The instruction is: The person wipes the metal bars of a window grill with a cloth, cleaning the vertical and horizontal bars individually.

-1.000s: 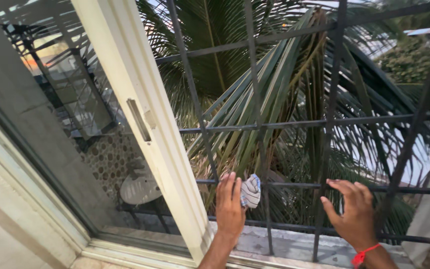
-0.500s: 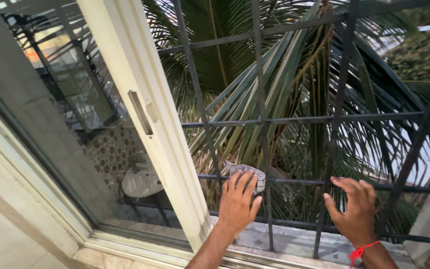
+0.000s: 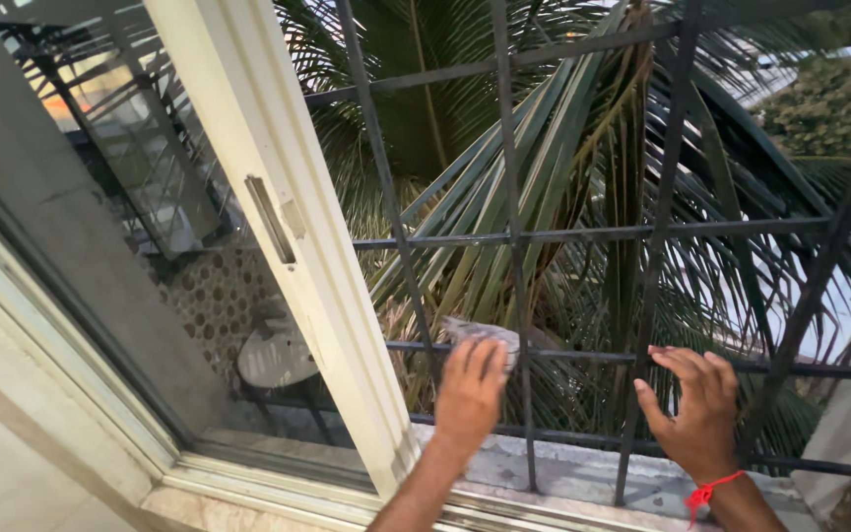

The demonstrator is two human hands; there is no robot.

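The grey cloth [image 3: 480, 333] sits against a horizontal bar of the dark window grille [image 3: 514, 234], low in the opening and just right of the white sliding window frame [image 3: 293, 246]. Your left hand [image 3: 470, 394] presses it there: the palm faces away from you, the fingers lie flat and close together over the cloth, and only its upper edge shows above your fingertips. The grip is a flat press rather than a pinch.

To the right, your right hand [image 3: 696, 414] rests on the same bar, fingers loosely curled over it with nothing else in them. A red thread [image 3: 711, 488] is tied round that wrist.

Below both hands runs the grey stone sill [image 3: 563, 473], stained and rough, near the bottom of the view. Beyond the bars, far out, hang the long green and yellowing fronds of a palm tree [image 3: 544, 148]. On the left, the glass pane [image 3: 130, 197] of the window reflects a patterned wall and a pale round shape. A metal handle [image 3: 270, 219] is set in the white frame.
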